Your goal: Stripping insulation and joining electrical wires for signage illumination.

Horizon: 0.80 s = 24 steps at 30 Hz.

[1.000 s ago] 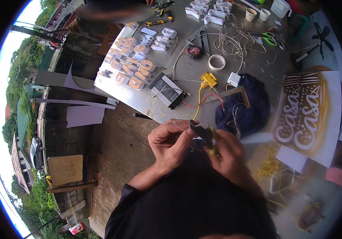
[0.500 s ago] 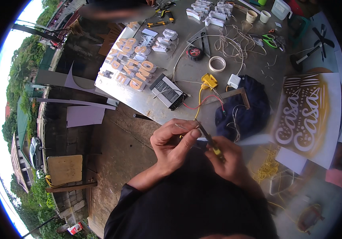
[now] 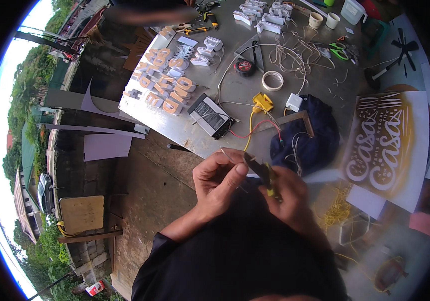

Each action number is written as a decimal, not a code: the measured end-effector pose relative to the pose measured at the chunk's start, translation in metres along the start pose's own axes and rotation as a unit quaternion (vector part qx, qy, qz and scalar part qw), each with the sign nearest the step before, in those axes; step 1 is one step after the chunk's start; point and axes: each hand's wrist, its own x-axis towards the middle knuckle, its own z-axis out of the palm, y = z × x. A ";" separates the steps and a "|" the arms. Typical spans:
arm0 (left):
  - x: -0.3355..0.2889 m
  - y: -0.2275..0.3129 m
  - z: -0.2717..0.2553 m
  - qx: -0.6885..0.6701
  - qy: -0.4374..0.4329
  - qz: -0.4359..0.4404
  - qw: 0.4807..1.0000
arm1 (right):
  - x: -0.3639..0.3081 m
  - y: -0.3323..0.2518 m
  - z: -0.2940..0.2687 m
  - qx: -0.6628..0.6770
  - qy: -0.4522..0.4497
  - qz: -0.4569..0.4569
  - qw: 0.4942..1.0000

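We note the left hand (image 3: 214,184) pinching wire (image 3: 228,155) between fingers, presumably for steadiness, the right hand (image 3: 292,193) curling fingers round pliers (image 3: 260,171) aimed at ten o'clock.

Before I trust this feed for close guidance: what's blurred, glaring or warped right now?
Head view: right hand and pliers look smeared, left hand crisper; head view: glare pales the left corner of the metal table, the sky burns out; head view: fisheye bows the scene toward a black border.
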 end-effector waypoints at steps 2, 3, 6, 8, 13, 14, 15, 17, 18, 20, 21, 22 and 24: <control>-0.002 -0.003 -0.003 -0.026 0.001 -0.020 0.999 | -0.003 0.003 -0.001 -0.049 0.002 -0.018 0.999; -0.003 -0.003 -0.004 -0.052 0.003 -0.039 0.998 | -0.004 0.003 -0.001 -0.065 0.018 -0.029 0.997; -0.004 0.000 -0.003 -0.030 0.002 -0.058 0.998 | -0.008 0.009 0.000 -0.061 0.041 -0.026 0.997; -0.002 0.005 0.000 -0.026 -0.005 -0.071 0.997 | -0.007 0.008 0.000 -0.039 0.047 -0.013 0.998; -0.002 0.008 0.001 -0.050 -0.024 -0.109 0.992 | 0.001 0.006 -0.006 -0.058 -0.031 0.001 0.998; -0.002 0.010 0.004 -0.048 -0.021 -0.116 0.992 | 0.000 0.007 -0.005 -0.059 -0.031 0.001 0.998; -0.001 0.011 0.006 -0.047 -0.018 -0.123 0.991 | -0.001 0.009 -0.002 -0.035 -0.027 0.007 0.999; 0.001 0.007 0.009 -0.030 -0.026 -0.097 0.994 | -0.003 0.014 0.003 -0.012 -0.023 0.014 1.000; 0.002 0.005 0.010 -0.012 -0.034 -0.073 0.997 | -0.005 0.016 0.006 0.027 -0.028 0.034 0.999; 0.003 0.003 0.007 -0.009 -0.048 -0.072 0.996 | -0.010 0.022 0.012 0.066 -0.032 0.054 0.996; 0.003 0.002 0.006 -0.005 -0.062 -0.072 0.996 | -0.013 0.024 0.016 0.082 -0.027 0.064 0.994; 0.003 0.001 0.005 -0.005 -0.063 -0.072 0.995 | -0.015 0.025 0.017 0.098 -0.023 0.075 0.992; 0.000 -0.001 0.003 0.021 -0.069 -0.094 0.993 | -0.015 0.020 0.017 0.114 -0.028 0.102 0.988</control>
